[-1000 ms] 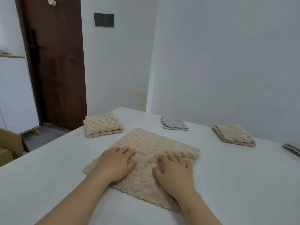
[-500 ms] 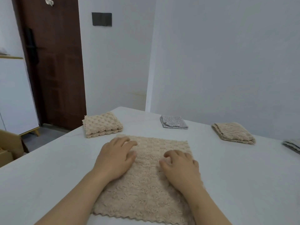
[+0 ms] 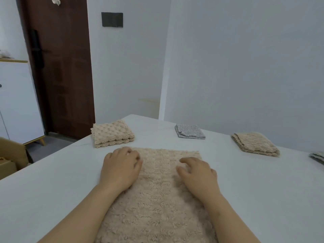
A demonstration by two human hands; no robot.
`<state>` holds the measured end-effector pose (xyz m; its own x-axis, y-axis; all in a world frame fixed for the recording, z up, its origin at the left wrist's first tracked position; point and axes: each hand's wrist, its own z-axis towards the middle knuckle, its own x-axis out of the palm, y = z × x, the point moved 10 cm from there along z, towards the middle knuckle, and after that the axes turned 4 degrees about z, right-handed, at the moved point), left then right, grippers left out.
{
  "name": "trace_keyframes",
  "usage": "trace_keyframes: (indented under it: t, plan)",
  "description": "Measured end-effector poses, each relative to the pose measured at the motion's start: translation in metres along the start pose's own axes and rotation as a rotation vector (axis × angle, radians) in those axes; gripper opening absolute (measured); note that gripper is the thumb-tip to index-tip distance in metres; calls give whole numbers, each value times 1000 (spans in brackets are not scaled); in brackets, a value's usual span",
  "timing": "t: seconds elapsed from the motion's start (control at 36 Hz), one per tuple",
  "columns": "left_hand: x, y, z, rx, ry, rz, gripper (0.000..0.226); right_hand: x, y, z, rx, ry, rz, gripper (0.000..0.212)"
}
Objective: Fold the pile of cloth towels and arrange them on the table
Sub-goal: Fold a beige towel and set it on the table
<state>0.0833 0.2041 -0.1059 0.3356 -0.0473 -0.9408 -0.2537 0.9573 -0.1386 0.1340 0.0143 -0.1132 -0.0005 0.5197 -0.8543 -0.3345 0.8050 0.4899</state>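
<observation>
Under both hands, a beige towel (image 3: 157,199) is spread unfolded on the white table (image 3: 263,190); since a second ago it is squared up. Beyond the hands, four folded towels are set apart. Left hand (image 3: 121,170) and right hand (image 3: 198,172) lie released, grasping nothing.

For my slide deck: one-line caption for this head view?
Both hands, left hand and right hand, flatten a beige towel on a white table beside folded towels.
</observation>
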Motion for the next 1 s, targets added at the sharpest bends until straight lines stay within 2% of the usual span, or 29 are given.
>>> trace_keyframes:
  t: [0.08, 0.17, 0.28, 0.47, 0.69, 0.86, 1.0]
  plan:
    - [30, 16, 6, -85, 154, -99, 44, 4, -16, 10, 82, 8, -90, 43]
    - [50, 35, 7, -208, 303, -67, 51, 17, -35, 20, 179, 94, -147, 48]
    - [57, 31, 8, -174, 382, -25, 52, 31, -38, 27, 173, 167, -199, 52]
    - [53, 27, 12, -133, 316, -84, 52, 34, -31, 28, 112, 185, -222, 55]
    - [29, 34, 14, -186, 92, -64, 54, 29, -11, 38, -3, 91, -171, 67]
    - [42, 50, 10, -261, 244, 17, 51, 37, -6, 53, -26, 104, -174, 72]
    - [31, 38, 12, -169, 176, 95, 47, 47, -19, 59, 60, 180, -218, 70]
